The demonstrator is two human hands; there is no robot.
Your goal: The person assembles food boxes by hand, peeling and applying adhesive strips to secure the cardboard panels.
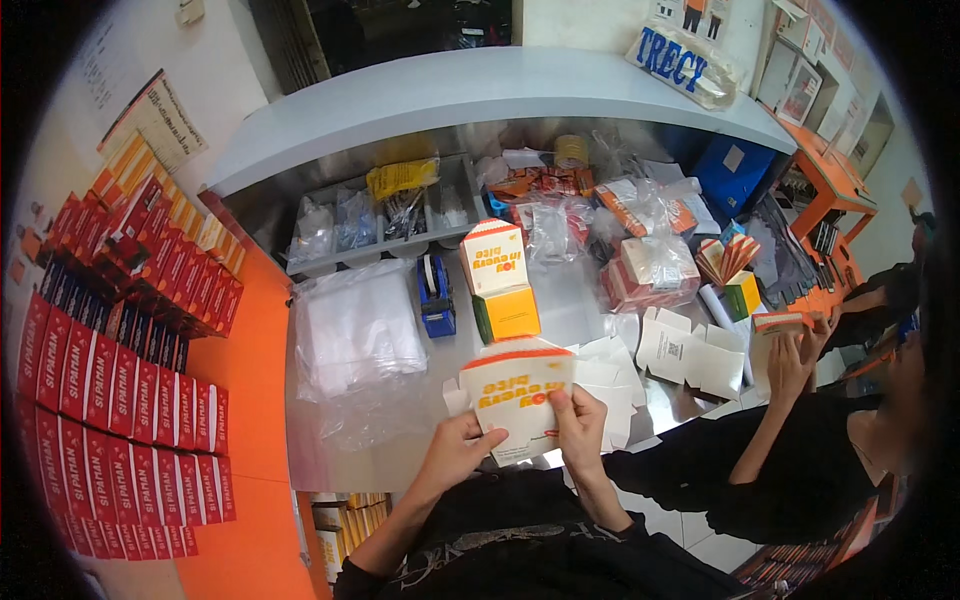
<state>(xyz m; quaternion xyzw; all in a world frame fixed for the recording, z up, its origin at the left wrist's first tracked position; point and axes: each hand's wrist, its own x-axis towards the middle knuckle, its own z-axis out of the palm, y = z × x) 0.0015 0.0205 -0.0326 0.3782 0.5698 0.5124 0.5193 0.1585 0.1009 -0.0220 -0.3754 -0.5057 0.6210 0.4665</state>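
Observation:
Both my hands hold one flat, unfolded cardboard carton [515, 395], cream with orange and yellow print, just above the metal counter [400, 455]. My left hand [462, 445] grips its lower left corner. My right hand [580, 425] pinches its right edge, thumb on the printed face. Behind it stands an assembled carton [500, 280] of the same kind, upright with its lid raised. Loose flat white carton blanks [690, 355] lie to the right.
A clear plastic bag pile [355, 335] and a blue tape dispenser [436, 295] sit to the left. Rows of red boxes [120, 400] line the orange shelf. At the right, another person's hands [795, 355] hold a small carton. Bagged supplies crowd the counter's back.

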